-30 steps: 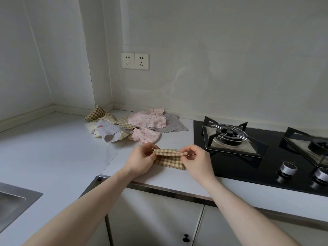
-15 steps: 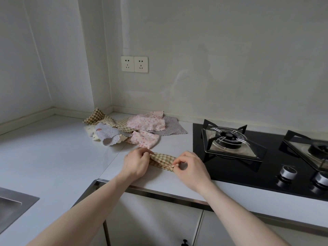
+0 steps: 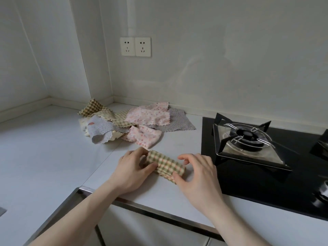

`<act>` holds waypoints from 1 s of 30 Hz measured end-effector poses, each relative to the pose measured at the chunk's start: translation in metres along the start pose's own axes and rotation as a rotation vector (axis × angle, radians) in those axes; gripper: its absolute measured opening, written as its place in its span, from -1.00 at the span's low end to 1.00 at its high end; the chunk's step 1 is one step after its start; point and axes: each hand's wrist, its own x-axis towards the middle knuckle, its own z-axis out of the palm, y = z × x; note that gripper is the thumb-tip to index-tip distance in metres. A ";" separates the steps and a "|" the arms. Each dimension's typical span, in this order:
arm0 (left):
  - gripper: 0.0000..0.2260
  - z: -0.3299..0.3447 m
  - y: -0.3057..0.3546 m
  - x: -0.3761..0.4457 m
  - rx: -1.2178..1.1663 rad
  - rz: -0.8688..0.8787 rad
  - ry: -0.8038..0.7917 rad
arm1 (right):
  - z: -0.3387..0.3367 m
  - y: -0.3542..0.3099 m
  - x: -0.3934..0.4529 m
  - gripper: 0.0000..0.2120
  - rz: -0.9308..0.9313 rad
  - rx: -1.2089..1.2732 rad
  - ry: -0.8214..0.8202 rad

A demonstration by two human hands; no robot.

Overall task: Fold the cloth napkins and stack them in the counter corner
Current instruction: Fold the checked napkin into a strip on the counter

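Left hand [image 3: 132, 168] and right hand [image 3: 198, 172] pinch one checked napkin [image 3: 166, 164], partly folded, near the table's front edge. The loose pile [image 3: 134, 123] toward the back corner appears unfolded; no stack visible.

two bare forearms, no sleeves visible

Green-and-cream checked napkin [image 3: 164, 164], folded into a narrow band, lying flat and slanted between thumb tips at both ends, heap of unfolded pink floral, grey and checked napkins [image 3: 131, 121] well beyond the fingertips, toward the corner
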 end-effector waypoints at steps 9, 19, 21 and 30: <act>-0.74 -0.003 0.003 -0.001 -0.397 -0.218 -0.062 | 0.008 0.003 -0.005 -0.57 0.065 0.017 -0.088; -0.79 -0.102 0.111 0.022 -0.649 -0.587 -0.283 | -0.084 -0.065 0.029 -0.52 0.667 0.542 -0.530; -0.77 -0.134 0.140 0.022 -0.670 -0.552 -0.285 | -0.127 -0.092 0.046 -0.68 0.698 0.640 -0.524; -0.73 -0.215 0.206 0.059 -0.744 -0.487 -0.452 | -0.237 -0.136 0.088 -0.73 0.741 0.703 -0.409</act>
